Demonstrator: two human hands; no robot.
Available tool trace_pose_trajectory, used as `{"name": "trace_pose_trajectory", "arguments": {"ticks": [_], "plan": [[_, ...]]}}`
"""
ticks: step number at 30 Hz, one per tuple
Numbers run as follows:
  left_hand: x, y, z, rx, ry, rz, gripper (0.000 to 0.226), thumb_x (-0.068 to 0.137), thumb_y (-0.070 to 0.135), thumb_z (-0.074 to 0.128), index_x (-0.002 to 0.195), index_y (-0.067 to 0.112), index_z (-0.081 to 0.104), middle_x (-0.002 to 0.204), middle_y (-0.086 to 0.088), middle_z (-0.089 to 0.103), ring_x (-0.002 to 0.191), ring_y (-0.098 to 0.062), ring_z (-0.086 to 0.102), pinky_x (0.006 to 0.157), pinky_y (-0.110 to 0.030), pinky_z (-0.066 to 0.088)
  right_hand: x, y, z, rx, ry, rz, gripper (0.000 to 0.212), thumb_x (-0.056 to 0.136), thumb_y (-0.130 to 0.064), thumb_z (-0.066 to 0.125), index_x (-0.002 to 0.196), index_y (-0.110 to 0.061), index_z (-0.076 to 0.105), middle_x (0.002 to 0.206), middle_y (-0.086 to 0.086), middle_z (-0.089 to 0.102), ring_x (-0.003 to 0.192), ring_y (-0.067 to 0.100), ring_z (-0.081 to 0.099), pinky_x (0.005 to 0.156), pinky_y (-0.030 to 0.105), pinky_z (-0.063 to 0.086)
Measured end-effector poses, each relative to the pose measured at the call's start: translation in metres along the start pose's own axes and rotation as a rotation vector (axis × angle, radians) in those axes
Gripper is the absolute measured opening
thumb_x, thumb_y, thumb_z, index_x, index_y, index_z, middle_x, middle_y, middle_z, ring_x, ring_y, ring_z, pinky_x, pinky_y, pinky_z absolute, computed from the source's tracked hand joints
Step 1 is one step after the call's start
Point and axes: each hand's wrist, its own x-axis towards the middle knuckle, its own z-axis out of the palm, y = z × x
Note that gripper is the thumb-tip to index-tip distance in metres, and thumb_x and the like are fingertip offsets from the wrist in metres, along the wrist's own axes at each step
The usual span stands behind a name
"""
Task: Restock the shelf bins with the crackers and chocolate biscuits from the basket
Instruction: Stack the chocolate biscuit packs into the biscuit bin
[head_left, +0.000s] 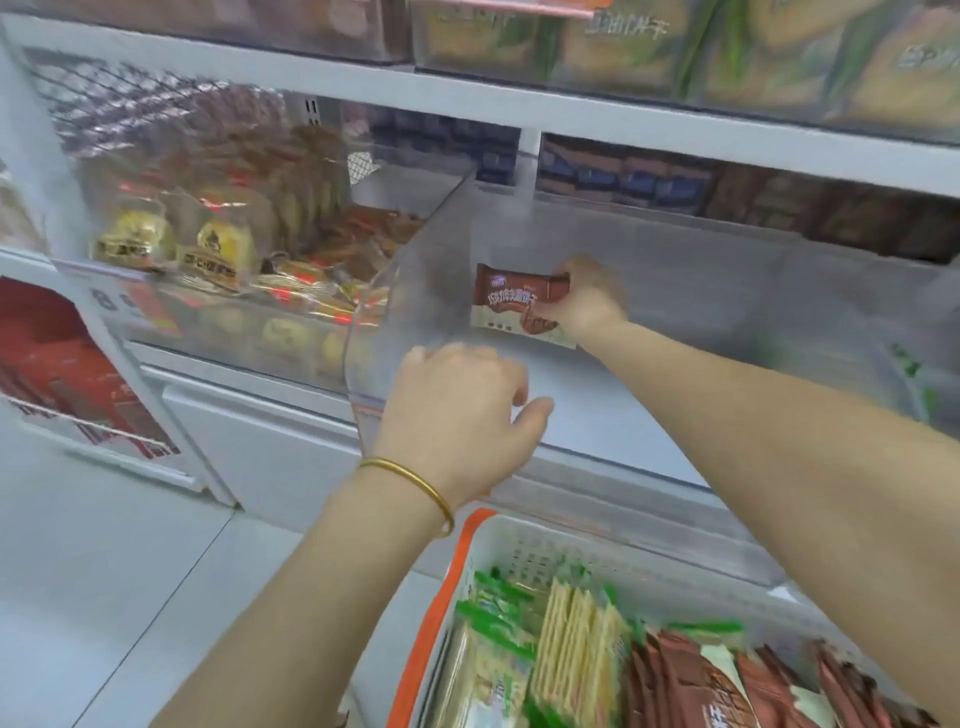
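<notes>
A biscuit pack (506, 301) is pinched by the right hand (587, 299) inside the clear bin (405, 291), low over its floor. The left hand (457, 410) is held at the bin's front rim with fingers curled; whether the rim is gripped cannot be told. Placing is judged to be in hand. Next, the pack should be released, and more fetched from the basket (519, 551) below the bin.

I read pack (519, 301) brown over cream, white lettering | basket (530, 558) white lattice, orange rim | crackers (571, 634) at its left edge pale yellow, green trim | spare packs (691, 686) toward its right edge brown and cream | bin (415, 270) clear | shelf (519, 111) pale grey | bangle (415, 475) gold | box (62, 364) red | snacks (136, 234) yellow, red-trimmed wrap
</notes>
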Motion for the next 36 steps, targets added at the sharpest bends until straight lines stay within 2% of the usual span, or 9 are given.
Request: {"name": "trace_pose_trajectory", "arguments": {"ticks": [8, 14, 18, 20, 22, 24, 26, 31, 36], "plan": [[0.002, 0.002, 0.003, -0.058, -0.064, -0.019, 0.035, 0.094, 0.048, 0.037, 0.100, 0.025, 0.063, 0.104, 0.006, 0.061, 0.103, -0.016, 0.052, 0.086, -0.032, 0.031, 0.009, 0.007, 0.020, -0.512, 0.101, -0.152, 0.040, 0.094, -0.036, 0.055, 0.124, -0.012, 0.043, 0.131, 0.015, 0.037, 0.096, 0.036, 0.056, 0.064, 0.035, 0.037], [0.000, -0.001, 0.003, -0.068, -0.061, -0.011, 0.043, 0.092, 0.051, 0.029, 0.097, 0.025, 0.063, 0.098, 0.007, 0.061, 0.100, -0.016, 0.053, 0.084, -0.032, 0.033, 0.016, -0.003, 0.024, -0.545, 0.165, -0.101, 0.050, 0.092, -0.016, 0.060, 0.133, -0.009, 0.032, 0.139, 0.019, 0.029, 0.088, 0.038, 0.059, 0.062, 0.035, 0.036], [0.000, 0.000, 0.002, -0.071, -0.066, -0.004, 0.035, 0.095, 0.048, 0.036, 0.099, 0.024, 0.062, 0.101, 0.007, 0.060, 0.102, -0.016, 0.051, 0.087, -0.033, 0.033, 0.021, -0.001, 0.028, -0.670, 0.183, -0.132, 0.053, 0.092, -0.016, 0.061, 0.135, -0.010, 0.030, 0.141, 0.020, 0.030, 0.080, 0.035, 0.058, 0.059, 0.034, 0.036], [0.001, 0.000, 0.002, -0.072, -0.055, -0.001, 0.034, 0.095, 0.047, 0.036, 0.099, 0.024, 0.061, 0.102, 0.007, 0.060, 0.102, -0.016, 0.050, 0.087, -0.033, 0.033, 0.022, -0.001, 0.028, -0.778, 0.209, -0.150, 0.050, 0.091, -0.020, 0.061, 0.133, -0.012, 0.036, 0.140, 0.018, 0.033, 0.086, 0.032, 0.056, 0.059, 0.032, 0.035], [0.000, 0.000, 0.002, -0.074, -0.051, 0.007, 0.038, 0.096, 0.048, 0.032, 0.099, 0.024, 0.061, 0.101, 0.007, 0.060, 0.102, -0.016, 0.050, 0.088, -0.033, 0.033, 0.024, -0.002, 0.027, -0.833, 0.218, -0.165, 0.044, 0.091, -0.022, 0.061, 0.131, -0.014, 0.041, 0.138, 0.016, 0.036, 0.105, 0.034, 0.050, 0.064, 0.033, 0.036], [0.000, 0.000, 0.003, -0.066, -0.040, 0.012, 0.047, 0.090, 0.051, 0.023, 0.097, 0.024, 0.061, 0.099, 0.007, 0.060, 0.100, -0.016, 0.051, 0.086, -0.033, 0.033, 0.026, -0.004, 0.026, -0.869, 0.213, -0.177, 0.044, 0.091, -0.024, 0.061, 0.130, -0.015, 0.042, 0.135, 0.015, 0.037, 0.115, 0.035, 0.043, 0.070, 0.035, 0.038], [0.000, 0.000, 0.002, -0.069, -0.026, 0.018, 0.052, 0.081, 0.050, 0.019, 0.096, 0.024, 0.062, 0.098, 0.007, 0.061, 0.099, -0.017, 0.052, 0.085, -0.034, 0.034, 0.025, -0.005, 0.025, -0.893, 0.206, -0.182, 0.046, 0.090, -0.025, 0.063, 0.130, -0.016, 0.042, 0.133, 0.015, 0.038, 0.116, 0.034, 0.042, 0.073, 0.036, 0.039], [0.000, 0.000, 0.004, -0.089, -0.003, 0.026, 0.053, 0.081, 0.049, 0.020, 0.095, 0.023, 0.063, 0.097, 0.006, 0.062, 0.097, -0.018, 0.053, 0.085, -0.035, 0.035, 0.020, -0.002, 0.022, -0.859, 0.205, -0.222, 0.047, 0.092, -0.025, 0.061, 0.132, -0.015, 0.039, 0.133, 0.015, 0.037, 0.113, 0.034, 0.045, 0.066, 0.034, 0.034], [0.000, 0.000, 0.006, -0.067, 0.004, 0.040, 0.043, 0.093, 0.049, 0.027, 0.098, 0.024, 0.061, 0.099, 0.007, 0.060, 0.100, -0.016, 0.052, 0.087, -0.033, 0.035, 0.020, -0.002, 0.018, -0.845, 0.196, -0.226, 0.048, 0.091, -0.021, 0.061, 0.133, -0.014, 0.037, 0.135, 0.015, 0.035, 0.113, 0.034, 0.045, 0.064, 0.034, 0.035]]}}
